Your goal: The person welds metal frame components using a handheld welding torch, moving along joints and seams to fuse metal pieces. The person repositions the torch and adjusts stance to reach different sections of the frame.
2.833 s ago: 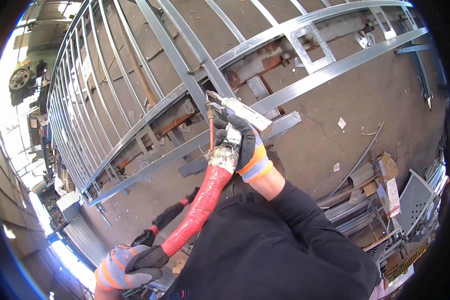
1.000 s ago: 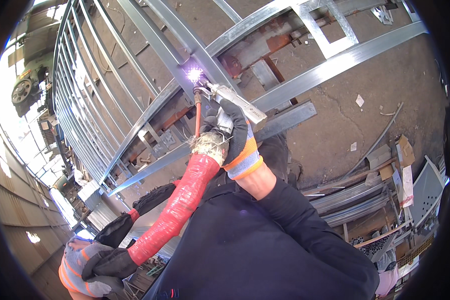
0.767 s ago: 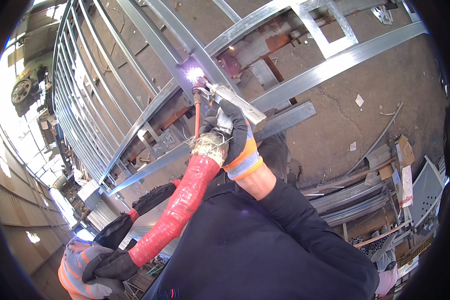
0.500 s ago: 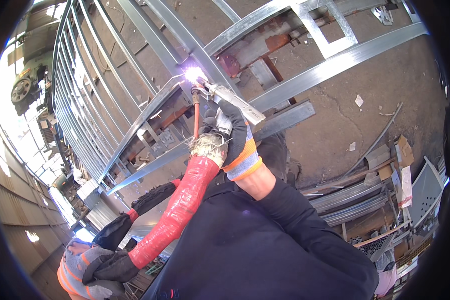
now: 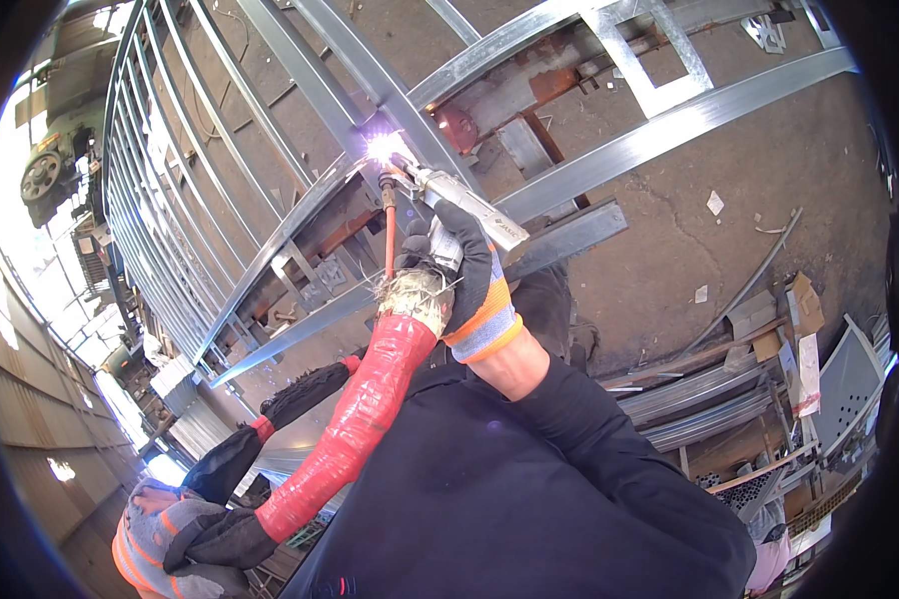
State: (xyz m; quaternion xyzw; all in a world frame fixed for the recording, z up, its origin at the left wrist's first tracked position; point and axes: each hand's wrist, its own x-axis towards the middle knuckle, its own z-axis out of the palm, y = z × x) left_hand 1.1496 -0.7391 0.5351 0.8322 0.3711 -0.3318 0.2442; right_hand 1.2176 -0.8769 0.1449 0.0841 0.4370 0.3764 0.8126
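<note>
My right hand (image 5: 474, 290), in a black glove with an orange cuff, is closed around a welding torch (image 5: 454, 200). The torch tip touches a joint of the galvanised steel frame (image 5: 669, 110), where a bright white-violet arc (image 5: 385, 148) burns. A thick hose wrapped in red tape (image 5: 360, 419) runs from the torch down to the lower left. There my left hand (image 5: 165, 539), in a grey and orange glove, grips the hose's dark lower end.
The long frame of many parallel steel bars (image 5: 170, 170) lies across a dirt floor (image 5: 769, 200). Scrap metal strips, cardboard and offcuts (image 5: 769, 389) are piled at the right. A vehicle wheel (image 5: 45, 175) shows at the far left.
2.8 s ago there was no arc and the torch was off the joint. The arc has burned at the same joint for the last second, with both hands nearly still.
</note>
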